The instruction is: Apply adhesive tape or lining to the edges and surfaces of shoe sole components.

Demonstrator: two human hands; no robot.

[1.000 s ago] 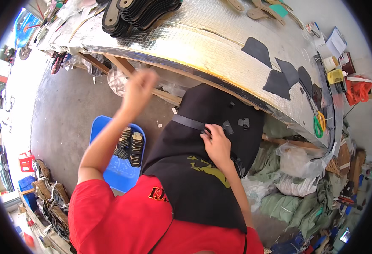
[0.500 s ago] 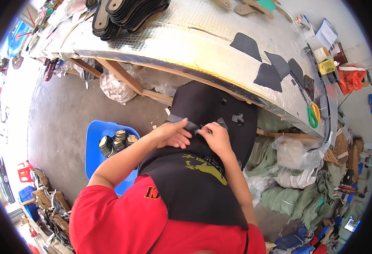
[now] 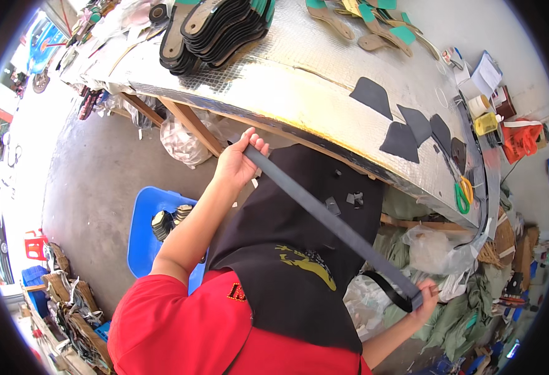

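Observation:
My left hand (image 3: pixel 237 164) grips one end of a long dark grey strap (image 3: pixel 331 222) just below the table edge. My right hand (image 3: pixel 425 301) grips the strap's other end low at the right, where it curls into a loop. The strap runs taut and slanting across a black apron (image 3: pixel 293 250) on my lap. Small dark scraps (image 3: pixel 352 199) lie on the apron.
A silver-covered table (image 3: pixel 299 69) curves across the top with stacked dark soles (image 3: pixel 215 28), cut dark pieces (image 3: pixel 405 128), tan and teal soles (image 3: pixel 362 22), and green-yellow scissors (image 3: pixel 462 194). A blue bin (image 3: pixel 146 231) with soles sits on the floor at left. Bags (image 3: pixel 430 247) crowd the right.
My hands were together on the apron half a second ago. They have drawn apart, left up toward the table edge and right down to the right, stretching the strap between them.

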